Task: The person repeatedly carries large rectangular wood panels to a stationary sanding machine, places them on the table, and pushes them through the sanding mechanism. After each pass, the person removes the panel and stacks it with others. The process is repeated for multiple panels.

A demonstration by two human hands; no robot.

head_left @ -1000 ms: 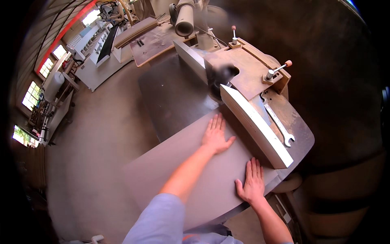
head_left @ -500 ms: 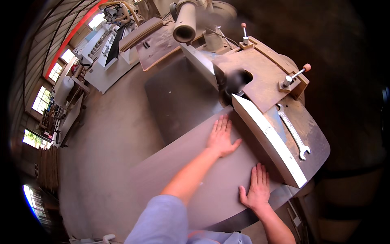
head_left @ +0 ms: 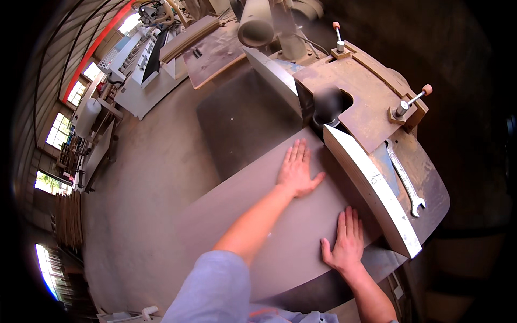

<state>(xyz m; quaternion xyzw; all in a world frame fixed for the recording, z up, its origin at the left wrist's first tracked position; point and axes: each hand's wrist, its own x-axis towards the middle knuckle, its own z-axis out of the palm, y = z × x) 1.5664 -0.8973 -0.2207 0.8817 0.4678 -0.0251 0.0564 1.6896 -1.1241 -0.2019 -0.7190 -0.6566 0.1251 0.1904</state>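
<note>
A wide brown panel (head_left: 231, 226) lies flat on the dark machine table (head_left: 247, 124), its right edge running along a white-edged wooden fence (head_left: 371, 188). My left hand (head_left: 297, 171) rests palm down near the panel's far end, fingers stretched out. Closer to me, my right hand (head_left: 347, 242) lies flat near the panel's right rear corner, thumb apart from the fingers. Just beyond the panel's far right corner, a dark cutter head (head_left: 327, 107) sits in the gap between this fence and a second fence piece (head_left: 272, 75); its outline is blurred.
Behind the fence lie an open-ended wrench (head_left: 404, 180) and a dusty wooden cover (head_left: 355, 97) with two red-knobbed clamp handles (head_left: 414, 100). A large duct pipe (head_left: 256, 27) hangs beyond. Farther left stand a long machine (head_left: 145, 81) and stacked boards (head_left: 69, 220).
Both hands and the panel have moved forward along the fence, bringing the panel's far end nearer the cutter head. The view has shifted slightly, so the machine appears farther right.
</note>
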